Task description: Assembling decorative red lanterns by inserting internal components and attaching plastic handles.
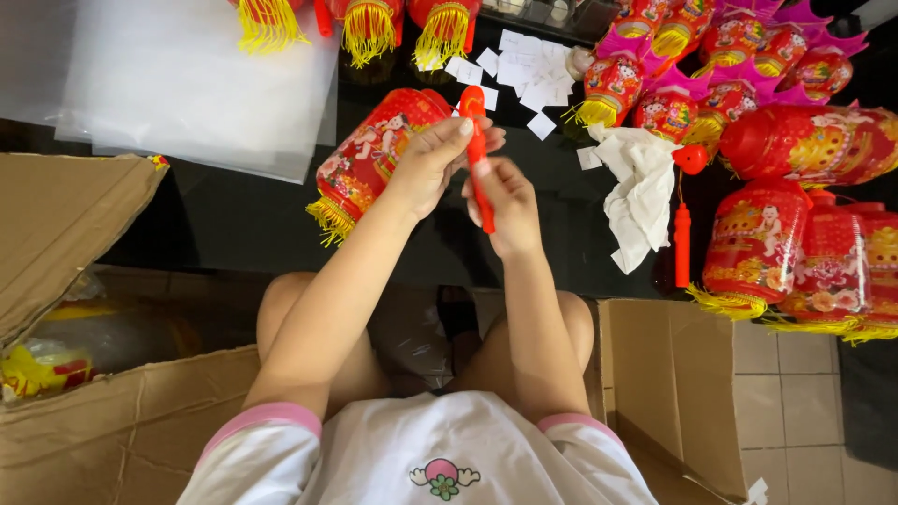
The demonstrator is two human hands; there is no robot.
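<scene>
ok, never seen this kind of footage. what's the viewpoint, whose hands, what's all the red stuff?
There is one picture, from a camera worn on a person's head, looking down at their own lap and bare hands; there is no machine. The left hand and right hand together hold a slim orange-red plastic handle stick, upright between the fingers. Just behind it a red paper lantern with a yellow fringe hangs or rests; which is unclear. On the black tabletop lie clear plastic sheets, small white paper slips, a crumpled white cloth and many more red lanterns. Open cardboard boxes flank the knees.
</scene>
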